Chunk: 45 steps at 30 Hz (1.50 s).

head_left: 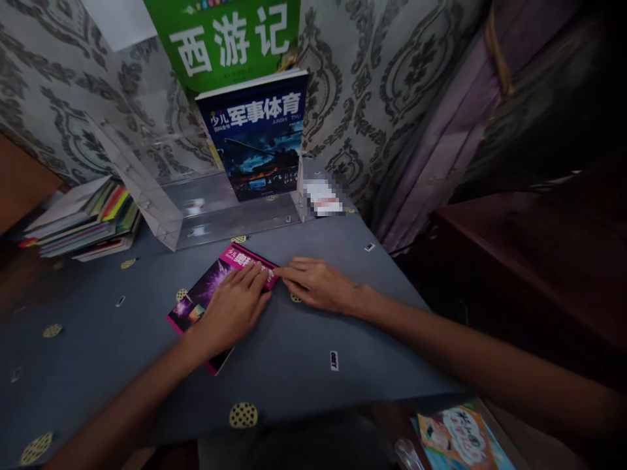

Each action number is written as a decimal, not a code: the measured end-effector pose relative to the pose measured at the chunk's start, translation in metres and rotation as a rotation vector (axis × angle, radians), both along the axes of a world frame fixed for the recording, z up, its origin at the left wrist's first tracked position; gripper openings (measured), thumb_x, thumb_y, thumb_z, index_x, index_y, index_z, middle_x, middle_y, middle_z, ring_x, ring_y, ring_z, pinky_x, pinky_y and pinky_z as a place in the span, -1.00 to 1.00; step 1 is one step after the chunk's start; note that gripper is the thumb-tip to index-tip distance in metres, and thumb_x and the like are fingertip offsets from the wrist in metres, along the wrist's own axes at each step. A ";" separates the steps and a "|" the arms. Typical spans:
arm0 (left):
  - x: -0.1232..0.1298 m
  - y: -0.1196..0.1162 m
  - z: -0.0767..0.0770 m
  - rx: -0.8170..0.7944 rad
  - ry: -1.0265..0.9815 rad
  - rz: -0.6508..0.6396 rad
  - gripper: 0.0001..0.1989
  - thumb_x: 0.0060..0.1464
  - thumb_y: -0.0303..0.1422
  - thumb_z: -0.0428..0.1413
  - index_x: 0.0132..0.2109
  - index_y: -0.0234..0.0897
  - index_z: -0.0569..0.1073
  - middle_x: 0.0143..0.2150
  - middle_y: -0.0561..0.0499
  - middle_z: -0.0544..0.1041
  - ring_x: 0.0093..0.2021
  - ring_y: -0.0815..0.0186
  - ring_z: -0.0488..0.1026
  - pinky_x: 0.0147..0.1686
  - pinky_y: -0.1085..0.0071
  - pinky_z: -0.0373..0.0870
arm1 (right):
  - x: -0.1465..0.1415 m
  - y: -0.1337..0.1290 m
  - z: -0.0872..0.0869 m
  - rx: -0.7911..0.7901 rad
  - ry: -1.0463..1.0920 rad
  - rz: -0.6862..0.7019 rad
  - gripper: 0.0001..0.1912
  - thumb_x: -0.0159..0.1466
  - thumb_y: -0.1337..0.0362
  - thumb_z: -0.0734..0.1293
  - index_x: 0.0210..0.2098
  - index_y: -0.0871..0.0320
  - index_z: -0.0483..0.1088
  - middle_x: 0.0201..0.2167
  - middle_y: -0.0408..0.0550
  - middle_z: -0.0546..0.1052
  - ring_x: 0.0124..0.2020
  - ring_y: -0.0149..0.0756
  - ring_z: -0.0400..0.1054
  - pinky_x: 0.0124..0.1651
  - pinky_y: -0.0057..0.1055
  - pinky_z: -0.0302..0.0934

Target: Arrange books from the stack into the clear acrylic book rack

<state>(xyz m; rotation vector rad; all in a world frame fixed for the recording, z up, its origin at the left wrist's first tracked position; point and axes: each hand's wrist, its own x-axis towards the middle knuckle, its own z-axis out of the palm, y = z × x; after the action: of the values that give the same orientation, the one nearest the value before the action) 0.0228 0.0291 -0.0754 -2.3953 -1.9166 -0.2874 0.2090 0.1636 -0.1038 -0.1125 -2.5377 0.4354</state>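
A paperback book (210,282) with a pink and purple cover lies at a slant on the table, cover up. My left hand (232,313) rests flat across its cover, fingers stretched towards the far edge. At the book's right corner is my right hand (316,284), its fingers drawn together and the tips closed at the corner. Behind the book is a clear plastic book stand (235,225). A dark blue book (264,143) stands upright in it, in front of a taller green book (230,49).
A pile of books (91,219) lies left of the stand. The table (304,352) has a blue-grey cloth with pineapple prints. A blurred-out white item (324,197) lies right of the stand. Below the front edge is a colourful book (460,434). Dark red furniture (529,254) stands at right.
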 end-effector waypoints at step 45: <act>-0.050 -0.079 0.001 0.053 -0.341 -0.213 -0.73 0.30 -0.32 0.12 0.11 -0.16 0.52 0.12 -0.06 0.59 0.20 0.17 0.48 0.26 0.06 0.35 | -0.021 -0.058 0.013 -0.418 -0.054 0.217 -0.61 0.46 0.31 0.16 0.23 0.19 0.36 -0.03 0.10 0.56 -0.01 -0.18 0.41 0.12 -0.10 0.29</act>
<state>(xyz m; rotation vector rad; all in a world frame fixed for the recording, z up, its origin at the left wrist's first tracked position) -0.0274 -0.0499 -0.0748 -2.6565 -1.7360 -0.7956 0.1876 0.1052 -0.0909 -0.0024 -2.4837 1.0576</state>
